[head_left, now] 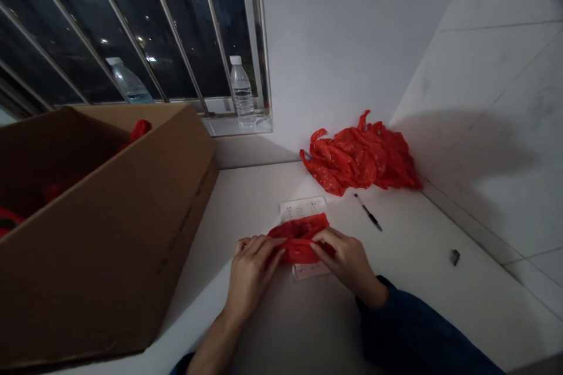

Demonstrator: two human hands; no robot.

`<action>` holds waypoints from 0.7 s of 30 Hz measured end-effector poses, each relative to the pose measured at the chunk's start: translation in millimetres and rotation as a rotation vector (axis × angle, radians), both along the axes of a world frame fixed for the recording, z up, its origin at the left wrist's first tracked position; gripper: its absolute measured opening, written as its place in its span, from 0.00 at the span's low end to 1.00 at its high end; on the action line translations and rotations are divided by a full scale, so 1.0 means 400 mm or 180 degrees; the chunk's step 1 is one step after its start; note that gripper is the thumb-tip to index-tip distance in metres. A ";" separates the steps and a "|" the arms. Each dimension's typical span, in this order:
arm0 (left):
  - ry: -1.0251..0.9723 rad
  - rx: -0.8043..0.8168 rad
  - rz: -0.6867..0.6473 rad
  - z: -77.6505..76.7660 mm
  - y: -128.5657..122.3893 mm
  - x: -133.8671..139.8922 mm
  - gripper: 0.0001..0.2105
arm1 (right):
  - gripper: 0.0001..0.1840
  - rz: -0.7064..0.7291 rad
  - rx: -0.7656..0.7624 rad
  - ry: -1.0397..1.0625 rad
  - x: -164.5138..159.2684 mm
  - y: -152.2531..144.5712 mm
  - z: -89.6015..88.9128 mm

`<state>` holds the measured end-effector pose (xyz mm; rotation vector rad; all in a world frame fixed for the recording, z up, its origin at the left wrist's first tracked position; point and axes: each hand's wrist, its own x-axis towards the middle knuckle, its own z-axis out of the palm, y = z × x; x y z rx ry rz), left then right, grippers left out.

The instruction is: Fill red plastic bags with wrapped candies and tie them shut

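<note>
A red plastic bag (301, 252) is stretched between my two hands, bunched into a narrow strip with a fold open along its top. My left hand (255, 261) pinches its left end between thumb and fingers. At the right end my right hand (347, 258) pinches it the same way. Under the bag lies a white printed sheet or booklet (308, 205), partly covered, its print too small to read. Beyond my right hand a black pen (368, 212) rests on the white table (259, 193).
A heap of red plastic bags (365, 155) lies against the wall. At left stands a large open cardboard box (176, 187) with red items inside. A water bottle (241, 94) and another bottle (129, 85) stand by the barred window. A small dark object (454, 256) sits at right.
</note>
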<state>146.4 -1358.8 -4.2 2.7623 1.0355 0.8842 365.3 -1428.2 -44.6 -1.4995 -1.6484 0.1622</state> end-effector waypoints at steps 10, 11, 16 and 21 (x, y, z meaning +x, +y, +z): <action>-0.1878 -0.0762 0.0644 0.012 0.022 -0.053 0.15 | 0.05 -0.0555 0.0324 0.1286 0.051 -0.009 0.016; -0.1746 -0.0717 0.0471 0.016 0.012 -0.045 0.19 | 0.11 -0.0484 0.0364 0.1348 0.042 -0.011 0.020; -0.1084 -0.0214 0.0133 0.061 -0.041 -0.013 0.26 | 0.16 -0.0473 0.0446 0.1264 0.019 -0.014 0.039; -0.1433 0.0180 -0.0342 0.129 -0.085 -0.039 0.09 | 0.08 -0.0552 0.0864 0.2063 0.071 -0.037 0.070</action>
